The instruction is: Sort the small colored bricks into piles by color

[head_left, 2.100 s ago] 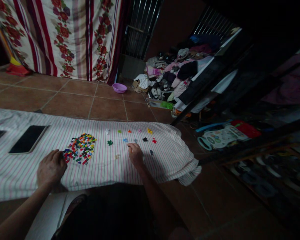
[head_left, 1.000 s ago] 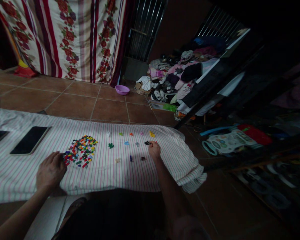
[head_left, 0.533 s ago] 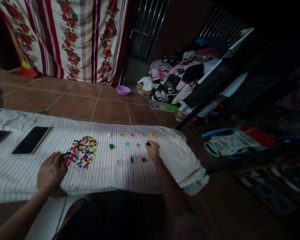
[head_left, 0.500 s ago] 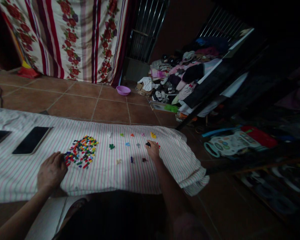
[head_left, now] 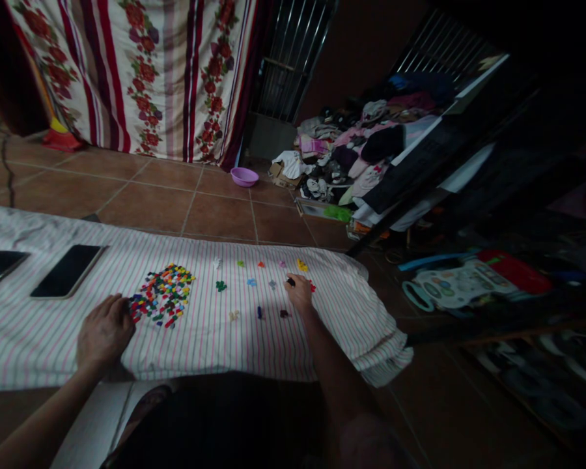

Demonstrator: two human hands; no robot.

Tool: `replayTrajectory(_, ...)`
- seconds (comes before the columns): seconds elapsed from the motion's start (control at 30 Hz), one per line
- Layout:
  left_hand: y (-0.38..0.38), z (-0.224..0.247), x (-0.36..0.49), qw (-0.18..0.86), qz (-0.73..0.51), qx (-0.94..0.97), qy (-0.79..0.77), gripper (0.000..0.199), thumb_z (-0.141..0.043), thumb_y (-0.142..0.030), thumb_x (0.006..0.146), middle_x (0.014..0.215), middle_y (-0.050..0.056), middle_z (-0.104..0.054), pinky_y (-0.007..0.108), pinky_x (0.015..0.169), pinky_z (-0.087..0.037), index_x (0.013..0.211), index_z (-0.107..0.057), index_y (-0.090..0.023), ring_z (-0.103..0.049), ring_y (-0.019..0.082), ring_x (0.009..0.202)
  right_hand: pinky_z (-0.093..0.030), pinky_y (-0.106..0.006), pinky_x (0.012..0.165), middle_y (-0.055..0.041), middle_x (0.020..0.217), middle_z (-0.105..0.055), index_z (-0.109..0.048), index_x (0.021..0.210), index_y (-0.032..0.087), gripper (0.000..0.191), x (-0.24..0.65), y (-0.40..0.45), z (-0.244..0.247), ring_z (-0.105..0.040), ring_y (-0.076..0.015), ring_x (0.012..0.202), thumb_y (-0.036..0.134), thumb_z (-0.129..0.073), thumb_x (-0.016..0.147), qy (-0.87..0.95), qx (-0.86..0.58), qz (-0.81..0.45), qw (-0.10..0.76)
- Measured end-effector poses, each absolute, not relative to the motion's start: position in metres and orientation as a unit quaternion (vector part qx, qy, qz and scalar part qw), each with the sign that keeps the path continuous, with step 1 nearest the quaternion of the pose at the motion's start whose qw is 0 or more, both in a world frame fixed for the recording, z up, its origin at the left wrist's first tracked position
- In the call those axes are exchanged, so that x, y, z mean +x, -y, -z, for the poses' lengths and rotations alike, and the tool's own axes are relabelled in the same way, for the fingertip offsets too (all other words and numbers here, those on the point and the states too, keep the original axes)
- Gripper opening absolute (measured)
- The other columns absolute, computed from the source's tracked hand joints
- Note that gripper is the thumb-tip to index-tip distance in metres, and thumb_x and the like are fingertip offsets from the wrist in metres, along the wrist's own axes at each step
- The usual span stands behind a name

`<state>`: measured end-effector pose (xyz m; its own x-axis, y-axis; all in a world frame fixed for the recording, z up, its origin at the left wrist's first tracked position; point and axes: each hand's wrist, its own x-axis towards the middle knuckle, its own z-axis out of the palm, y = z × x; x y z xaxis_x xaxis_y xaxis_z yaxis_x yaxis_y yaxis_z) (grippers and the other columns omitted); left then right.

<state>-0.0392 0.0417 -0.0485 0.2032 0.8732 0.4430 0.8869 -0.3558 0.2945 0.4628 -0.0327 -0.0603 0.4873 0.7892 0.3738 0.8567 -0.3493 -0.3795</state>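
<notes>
While resting left hand beside mixed pieces, sets right hand at black pieces, cannot tell fingers pinching from spread on either.

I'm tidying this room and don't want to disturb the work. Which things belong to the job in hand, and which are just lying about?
Job in hand:
- mixed pile, beside the left hand
- black pieces, at the right hand
- colour groups
- striped cloth beneath

Lying about, it seems:
- two phones
- purple bowl
- clothes heap
</notes>
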Motion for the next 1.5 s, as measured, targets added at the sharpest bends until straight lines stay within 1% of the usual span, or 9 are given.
replayTrajectory(0.1, -0.041, 0.049, -0.039, 0.011, 0.278, -0.772, 0.571, 0.039, -0.040, -0.028, 0.082, 0.121, 0.023, -0.064, 0.052, 0.104, -0.046, 0.109, -0.064, -0.011, -0.059, 0.035, 0.118, -0.045, -0.036, 0.091, -0.0087, 0.097, -0.073, -0.074, 0.094, 0.018, 0.024, 0.462, 0.031, 0.059, -0.064, -0.0233, 0.097, 0.015, -0.061, 0.074, 0.497, -0.827, 0.053, 0.256)
replayTrajectory(0.23, -0.041, 0.049, -0.038, 0.001, 0.280, -0.769, 0.575, 0.039, -0.041, -0.028, 0.082, 0.122, 0.023, -0.064, 0.050, 0.106, -0.045, 0.109, -0.064, -0.010, -0.058, 0.035, 0.120, -0.046, -0.036, 0.091, -0.0070, 0.095, -0.073, -0.075, 0.092, 0.021, 0.027, 0.465, 0.030, 0.060, -0.065, -0.0223, 0.096, 0.012, -0.056, 0.074, 0.500, -0.821, 0.055, 0.272)
replayTrajectory(0.43, -0.041, 0.051, -0.038, 0.013, 0.282, -0.764, 0.580, 0.035, -0.040, -0.027, 0.084, 0.120, 0.019, -0.065, 0.048, 0.106, -0.044, 0.108, -0.063, -0.015, -0.057, 0.032, 0.121, -0.048, -0.038, 0.090, -0.0082, 0.097, -0.074, -0.075, 0.094, 0.020, 0.027, 0.470, 0.033, 0.062, -0.065, -0.0241, 0.096, 0.018, -0.058, 0.072, 0.506, -0.807, 0.044, 0.302)
replayTrajectory(0.6, -0.043, 0.054, -0.039, 0.012, 0.285, -0.763, 0.579, 0.033, -0.041, -0.026, 0.084, 0.118, 0.017, -0.066, 0.048, 0.105, -0.044, 0.108, -0.063, -0.017, -0.058, 0.031, 0.119, -0.049, -0.038, 0.089, -0.0083, 0.094, -0.073, -0.075, 0.091, 0.020, 0.025, 0.471, 0.034, 0.063, -0.065, -0.0241, 0.094, 0.022, -0.058, 0.073, 0.508, -0.802, 0.043, 0.312)
replayTrajectory(0.8, -0.043, 0.056, -0.039, 0.017, 0.280, -0.764, 0.581, 0.038, -0.042, -0.026, 0.082, 0.121, 0.020, -0.065, 0.047, 0.103, -0.045, 0.109, -0.064, -0.011, -0.058, 0.031, 0.118, -0.044, -0.039, 0.093, -0.0134, 0.104, -0.071, -0.073, 0.101, 0.015, 0.031, 0.471, 0.039, 0.058, -0.061, -0.0260, 0.100, 0.028, -0.058, 0.077, 0.506, -0.817, 0.064, 0.270)
replayTrajectory(0.93, -0.043, 0.055, -0.037, 0.018, 0.278, -0.753, 0.596, 0.036, -0.044, -0.024, 0.082, 0.121, 0.017, -0.066, 0.046, 0.105, -0.043, 0.109, -0.065, -0.013, -0.058, 0.029, 0.119, -0.041, -0.038, 0.093, -0.0133, 0.105, -0.070, -0.073, 0.099, 0.017, 0.028, 0.463, 0.042, 0.051, -0.058, -0.0258, 0.099, 0.026, -0.053, 0.082, 0.522, -0.804, 0.088, 0.270)
replayTrajectory(1.13, -0.042, 0.054, -0.035, 0.019, 0.267, -0.751, 0.604, 0.037, -0.040, -0.023, 0.086, 0.125, 0.018, -0.064, 0.043, 0.107, -0.040, 0.111, -0.064, -0.009, -0.056, 0.028, 0.122, -0.041, -0.036, 0.089, -0.0117, 0.097, -0.070, -0.075, 0.091, 0.018, 0.030, 0.433, 0.041, 0.042, -0.057, -0.0247, 0.093, 0.026, -0.047, 0.086, 0.553, -0.780, 0.089, 0.278)
replayTrajectory(1.33, -0.044, 0.058, -0.036, 0.017, 0.278, -0.751, 0.599, 0.036, -0.040, -0.022, 0.088, 0.124, 0.019, -0.065, 0.045, 0.106, -0.042, 0.112, -0.064, -0.009, -0.056, 0.029, 0.121, -0.044, -0.030, 0.082, -0.0084, 0.096, -0.071, -0.074, 0.097, 0.019, 0.033, 0.387, 0.032, 0.036, -0.060, -0.0206, 0.089, 0.029, -0.044, 0.089, 0.587, -0.752, 0.067, 0.291)
replayTrajectory(1.5, -0.045, 0.062, -0.036, 0.019, 0.285, -0.748, 0.599, 0.033, -0.041, -0.020, 0.089, 0.125, 0.016, -0.065, 0.044, 0.105, -0.043, 0.111, -0.065, -0.012, -0.056, 0.028, 0.121, -0.045, -0.026, 0.077, -0.0063, 0.092, -0.070, -0.074, 0.099, 0.021, 0.032, 0.333, 0.018, 0.033, -0.063, -0.0180, 0.085, 0.028, -0.045, 0.091, 0.627, -0.720, 0.031, 0.297)
